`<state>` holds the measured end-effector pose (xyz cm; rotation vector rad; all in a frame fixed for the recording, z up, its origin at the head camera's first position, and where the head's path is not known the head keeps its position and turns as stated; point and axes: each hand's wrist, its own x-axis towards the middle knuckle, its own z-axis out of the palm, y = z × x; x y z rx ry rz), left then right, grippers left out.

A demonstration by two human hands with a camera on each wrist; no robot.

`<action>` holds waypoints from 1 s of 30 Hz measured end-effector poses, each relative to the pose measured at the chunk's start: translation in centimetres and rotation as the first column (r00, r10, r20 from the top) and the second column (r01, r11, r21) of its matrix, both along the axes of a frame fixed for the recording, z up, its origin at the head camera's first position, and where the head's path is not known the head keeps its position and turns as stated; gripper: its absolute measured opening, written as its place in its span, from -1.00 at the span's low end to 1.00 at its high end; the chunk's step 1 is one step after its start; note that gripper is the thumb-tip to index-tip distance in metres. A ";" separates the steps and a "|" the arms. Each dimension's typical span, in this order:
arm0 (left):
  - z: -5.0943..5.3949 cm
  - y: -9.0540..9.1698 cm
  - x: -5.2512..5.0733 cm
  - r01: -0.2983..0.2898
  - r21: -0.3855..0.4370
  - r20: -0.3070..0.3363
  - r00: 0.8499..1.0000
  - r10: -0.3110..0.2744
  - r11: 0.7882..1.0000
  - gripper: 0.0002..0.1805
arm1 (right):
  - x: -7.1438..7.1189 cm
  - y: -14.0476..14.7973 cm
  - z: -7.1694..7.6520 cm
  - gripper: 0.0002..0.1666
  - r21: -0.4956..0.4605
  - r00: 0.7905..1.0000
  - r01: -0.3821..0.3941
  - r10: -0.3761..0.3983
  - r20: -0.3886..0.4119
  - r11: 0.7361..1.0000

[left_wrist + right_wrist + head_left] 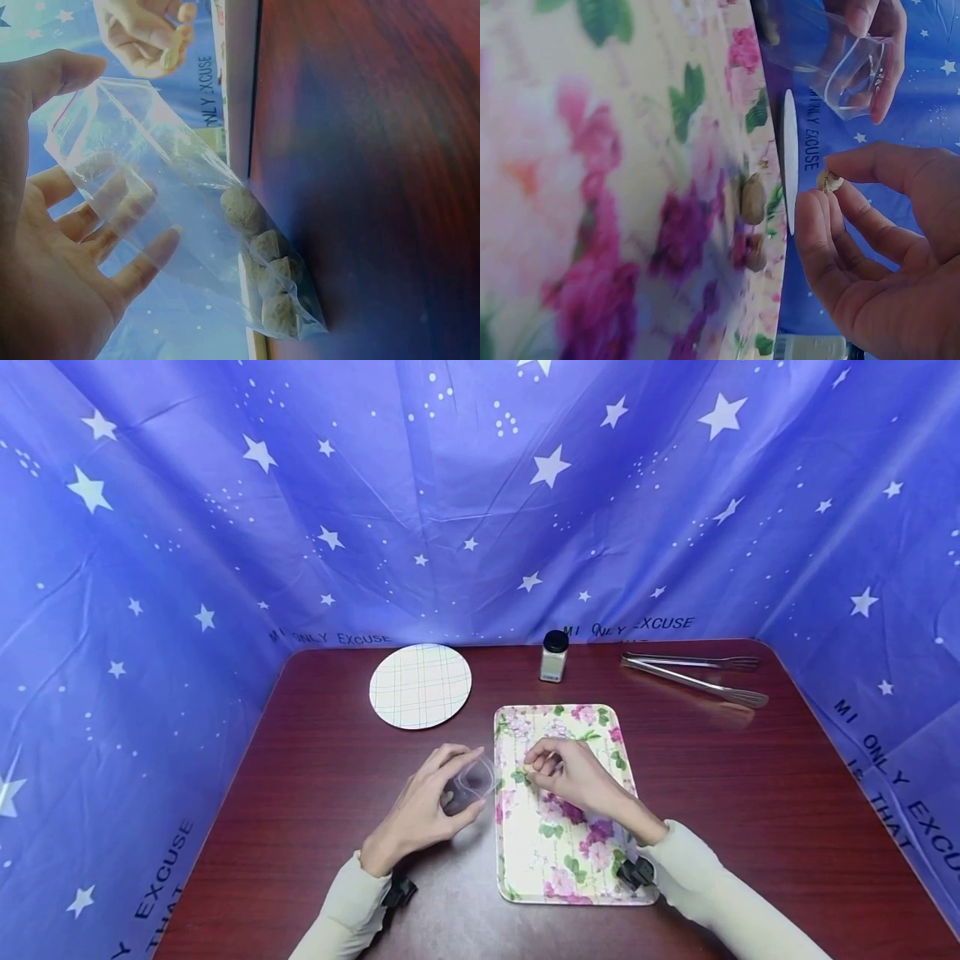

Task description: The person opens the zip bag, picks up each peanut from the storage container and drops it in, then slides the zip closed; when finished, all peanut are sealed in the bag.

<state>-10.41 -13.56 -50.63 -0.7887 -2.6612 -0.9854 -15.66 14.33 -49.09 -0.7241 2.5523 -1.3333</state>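
Note:
My left hand (423, 806) holds a clear plastic bag (474, 783), thumb and fingers at its mouth, left of the floral tray (525, 864). Several lumpy brown pieces (279, 313) lie at the bag's bottom in the left wrist view. Over the tray, my right hand (573, 777) pinches a small light-brown piece (829, 181) between thumb and fingertips; the left wrist view also shows this piece (172, 54) beyond the bag mouth. Two brown pieces, one oblong (754, 199) and one smaller (756, 253), rest on the tray in the right wrist view.
A round white plate (420, 687) with a grid pattern is at the back left. Behind the tray stands a black-lidded jar (553, 657). Metal tongs (693, 681) lie at the back right. A blue star-printed curtain (435, 510) surrounds the table's back and sides.

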 end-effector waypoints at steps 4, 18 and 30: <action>-0.1 -0.1 0.1 -0.003 -0.002 -0.001 1.000 0.003 1.000 -0.19 | -0.1 -0.9 0.1 -0.87 -0.021 1.000 -0.004 0.004 -0.019 1.000; -0.1 -0.1 0.2 -0.005 -0.005 -0.004 1.000 0.005 1.000 -0.19 | 0.3 -3.4 1.2 -0.84 -0.069 0.998 -0.029 0.033 0.047 0.997; -0.1 0.0 0.1 0.005 0.001 -0.009 1.000 -0.005 1.000 -0.20 | 1.0 -4.6 1.4 -0.86 -0.113 0.996 -0.051 0.058 0.061 0.992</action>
